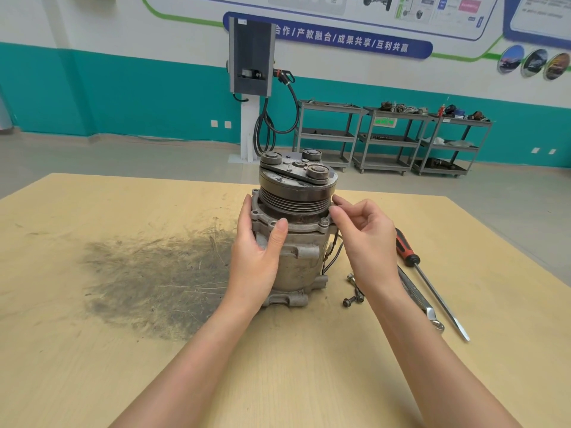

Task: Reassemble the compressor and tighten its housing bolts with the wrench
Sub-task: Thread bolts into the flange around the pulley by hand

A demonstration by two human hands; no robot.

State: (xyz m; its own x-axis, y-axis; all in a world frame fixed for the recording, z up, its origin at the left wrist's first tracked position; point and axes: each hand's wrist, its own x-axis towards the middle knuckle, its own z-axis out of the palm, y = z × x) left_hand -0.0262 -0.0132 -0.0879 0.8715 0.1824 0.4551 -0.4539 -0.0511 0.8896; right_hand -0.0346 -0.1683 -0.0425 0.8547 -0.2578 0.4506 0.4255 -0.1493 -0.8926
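A compressor [293, 239] stands on end near the middle of the wooden tabletop [123, 350], pulley uppermost, as a person starts its housing bolts by hand. The left hand [258, 251] wraps the left side of the body, thumb lying across the front just under the flange, fingers curved round the far side. The right hand [363, 236] reaches the flange's right edge with fingertips pinched together on something small — most likely a bolt, though it is too hidden to be sure. One bolt head [324, 222] already sits in the flange at the front right.

Spare bolts [353, 293] lie loose on the tabletop just right of the compressor's base, with the wrench [423, 302] and a red-handled screwdriver [432, 279] beyond them towards the right edge.

The risks appear plain: a bolt started crooked could cross-thread in the soft alloy, and the tall, top-heavy unit could tip if the steadying grip loosens — especially once the wrench applies sideways force. The thin wires [333, 254] down the right side, close to the working hand, could snag.
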